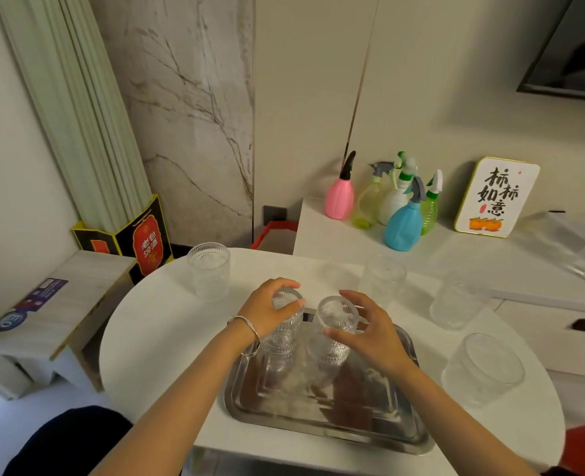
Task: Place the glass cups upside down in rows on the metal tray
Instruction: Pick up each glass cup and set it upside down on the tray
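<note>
A shiny metal tray (pixel 322 415) lies on the white oval table in front of me. Two ribbed glass cups stand upside down at its far end. My left hand (pixel 267 312) grips the left cup (pixel 282 333) from above. My right hand (pixel 370 329) wraps around the right cup (pixel 334 333), fingers curled on its side. Several more clear glasses stand upright on the table: one at the far left (pixel 209 271), one behind the tray (pixel 383 280), two at the right (pixel 457 302) (pixel 483 369).
The table's edge (pixel 129 304) curves at the left above a low wooden stool (pixel 54 304). Behind, a white counter holds several spray bottles (pixel 404 221) and a small sign (pixel 497 197). A black and red box (pixel 146 242) stands at the back left.
</note>
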`<state>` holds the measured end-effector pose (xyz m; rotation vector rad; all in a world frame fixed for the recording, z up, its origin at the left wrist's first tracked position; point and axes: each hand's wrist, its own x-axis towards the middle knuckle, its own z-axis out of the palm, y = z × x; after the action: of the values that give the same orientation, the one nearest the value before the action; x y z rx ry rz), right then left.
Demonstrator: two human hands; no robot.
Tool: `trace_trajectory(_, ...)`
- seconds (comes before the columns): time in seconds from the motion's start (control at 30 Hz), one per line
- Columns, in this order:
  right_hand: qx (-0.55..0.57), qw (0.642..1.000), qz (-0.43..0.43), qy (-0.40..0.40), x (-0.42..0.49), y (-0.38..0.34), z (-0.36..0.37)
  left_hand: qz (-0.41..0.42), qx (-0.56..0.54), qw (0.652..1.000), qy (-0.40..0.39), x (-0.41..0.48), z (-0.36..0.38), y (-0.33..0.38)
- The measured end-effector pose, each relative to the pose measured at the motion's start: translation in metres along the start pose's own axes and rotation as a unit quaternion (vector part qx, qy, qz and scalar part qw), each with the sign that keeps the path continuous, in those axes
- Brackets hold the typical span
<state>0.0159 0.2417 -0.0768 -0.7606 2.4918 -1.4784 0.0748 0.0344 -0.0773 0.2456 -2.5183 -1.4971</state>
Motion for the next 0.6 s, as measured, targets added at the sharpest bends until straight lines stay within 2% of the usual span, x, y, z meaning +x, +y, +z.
trace_trajectory(0.4,0.0,1.0,0.002,-0.014,0.007,0.002,0.011,0.002,0.008,1.0,0.006,0.0,0.001,-0.001)
trace_trajectory(0.53,0.004,0.999,0.003,-0.053,0.005,-0.003,0.007,0.001,0.005,1.0,0.001,0.0,0.001,-0.001)
trace_trajectory(0.6,0.025,0.999,-0.009,-0.034,0.012,-0.008,-0.006,0.002,-0.001,1.0,-0.002,0.0,-0.001,-0.001)
